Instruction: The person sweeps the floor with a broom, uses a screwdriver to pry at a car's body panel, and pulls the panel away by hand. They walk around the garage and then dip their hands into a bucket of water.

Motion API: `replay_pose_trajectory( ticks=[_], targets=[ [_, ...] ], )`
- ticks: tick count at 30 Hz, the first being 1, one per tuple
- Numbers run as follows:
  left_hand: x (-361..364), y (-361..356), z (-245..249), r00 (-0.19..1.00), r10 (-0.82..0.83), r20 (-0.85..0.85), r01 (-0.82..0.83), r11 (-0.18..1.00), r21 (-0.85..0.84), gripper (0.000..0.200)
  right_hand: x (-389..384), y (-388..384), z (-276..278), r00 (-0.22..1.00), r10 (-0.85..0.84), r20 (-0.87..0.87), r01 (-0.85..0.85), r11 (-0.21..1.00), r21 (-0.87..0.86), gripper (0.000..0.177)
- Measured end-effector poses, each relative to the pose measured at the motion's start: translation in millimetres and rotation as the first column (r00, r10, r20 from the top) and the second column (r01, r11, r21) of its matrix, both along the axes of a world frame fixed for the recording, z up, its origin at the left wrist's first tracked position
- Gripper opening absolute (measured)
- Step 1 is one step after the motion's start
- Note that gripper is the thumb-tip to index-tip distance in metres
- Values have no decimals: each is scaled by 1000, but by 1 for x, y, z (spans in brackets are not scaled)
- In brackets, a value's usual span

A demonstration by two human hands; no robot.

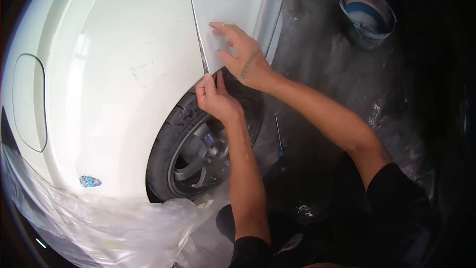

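A white car body [119, 69] fills the left of the head view. A dark seam [197, 30] runs down between its rear quarter panel and the bumper panel [233, 0]. My right hand [243, 54] lies flat with spread fingers on the bumper panel beside the seam. My left hand [214, 97] is pinched at the seam's lower end, right at the wheel arch edge; whether it holds anything is hidden. Below them sits the black tyre with a grey spoked wheel [198, 154].
A paint-stained bucket [368, 14] stands on the dark floor at top right. A screwdriver [280, 141] lies on the floor by the tyre. Clear plastic sheeting [99, 218] is bunched under the car. A fuel flap [29, 101] shows at far left.
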State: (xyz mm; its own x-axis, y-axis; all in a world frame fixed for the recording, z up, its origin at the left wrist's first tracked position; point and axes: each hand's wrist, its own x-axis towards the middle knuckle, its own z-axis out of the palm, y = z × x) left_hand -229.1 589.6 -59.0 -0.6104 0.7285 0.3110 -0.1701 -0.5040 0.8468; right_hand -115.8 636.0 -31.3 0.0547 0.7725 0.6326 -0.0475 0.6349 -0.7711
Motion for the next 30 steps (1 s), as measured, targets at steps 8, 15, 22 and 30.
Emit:
replay_pose_trajectory(
  ticks=[8, 15, 22, 30],
  targets=[
    [6, -5, 4, 994, -94, -53, 95, 996, 0, 14, 8, 9, -8, 999, 45, -4, -45, 996, 71, 60],
    [8, -7, 1, 995, -88, -46, 87, 996, -13, 15, 4, 14, -12, 991, 14, -134, -2, 996, 84, 57],
    [5, -10, 6, 995, -94, 18, 94, 995, -25, 12, -3, 12, 2, 982, 10, -186, -20, 998, -53, 55],
    [10, -11, 3, 998, -44, 40, 42, 998, 43, 13, -9, 14, 14, 995, 19, -101, -28, 996, -84, 53]
  ],
)
